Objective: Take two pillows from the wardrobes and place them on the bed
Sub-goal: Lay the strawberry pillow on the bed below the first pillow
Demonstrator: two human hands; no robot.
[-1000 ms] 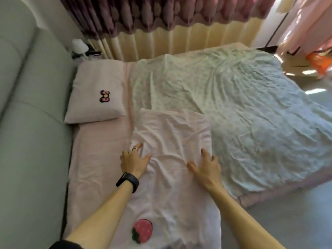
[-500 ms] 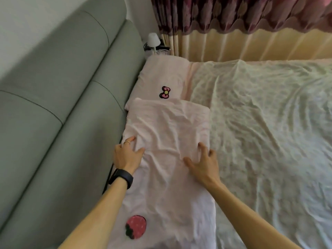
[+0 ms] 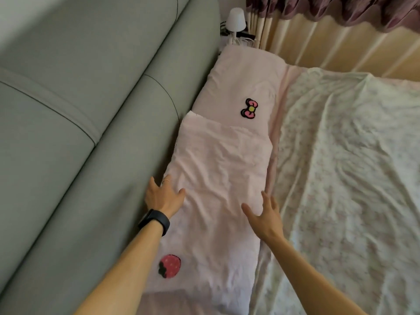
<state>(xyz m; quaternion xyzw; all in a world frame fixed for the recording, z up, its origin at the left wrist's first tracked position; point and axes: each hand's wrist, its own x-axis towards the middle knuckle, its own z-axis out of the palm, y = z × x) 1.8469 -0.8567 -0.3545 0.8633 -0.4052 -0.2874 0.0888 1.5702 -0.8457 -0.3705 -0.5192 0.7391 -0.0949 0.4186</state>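
Two pink pillows are on the bed (image 3: 341, 178), lined up along the grey padded headboard (image 3: 91, 110). The near pillow (image 3: 216, 189), with a strawberry patch, overlaps the edge of the far pillow (image 3: 245, 83), which has a bow patch. Left hand (image 3: 162, 196) rests flat on the near pillow's left edge, fingers (image 3: 169, 180) released, not gripping. Right hand (image 3: 264, 214) is spread open at its right side, can't tell if it's touching
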